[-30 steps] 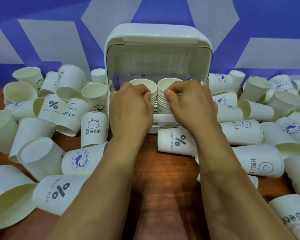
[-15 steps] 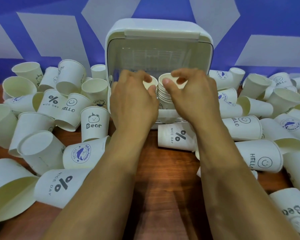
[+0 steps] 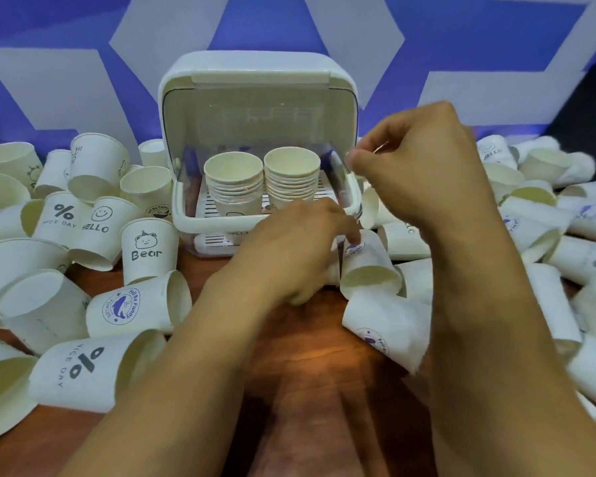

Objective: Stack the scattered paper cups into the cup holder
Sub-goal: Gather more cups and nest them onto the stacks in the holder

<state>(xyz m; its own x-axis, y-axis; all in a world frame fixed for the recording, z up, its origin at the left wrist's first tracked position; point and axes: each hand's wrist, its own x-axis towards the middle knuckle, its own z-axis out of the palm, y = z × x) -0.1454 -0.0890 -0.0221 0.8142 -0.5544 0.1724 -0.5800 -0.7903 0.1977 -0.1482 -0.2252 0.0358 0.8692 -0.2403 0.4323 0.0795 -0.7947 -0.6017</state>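
The white cup holder (image 3: 217, 222) stands open at the table's middle, lid raised. Inside it are two upright stacks of paper cups, a left stack (image 3: 234, 182) and a right stack (image 3: 291, 177). My left hand (image 3: 296, 249) reaches right across the holder's front, its fingers curling over the closed end of a paper cup (image 3: 370, 270) that lies with its mouth toward me. My right hand (image 3: 417, 166) hangs raised beside the holder's clear right wall, fingers curled, thumb and forefinger tips together with nothing visible between them.
Loose paper cups lie scattered on both sides: a "Bear" cup (image 3: 148, 249), a "NICE DAY" cup (image 3: 83, 370), a fish-logo cup (image 3: 382, 325) and several more at the right. Bare wooden table (image 3: 307, 356) shows between my forearms. A blue and white wall rises behind.
Both hands have left the two stacks. My left hand dropped forward and right onto a lying cup; my right hand lifted away to the right. The stacks now stand uncovered.
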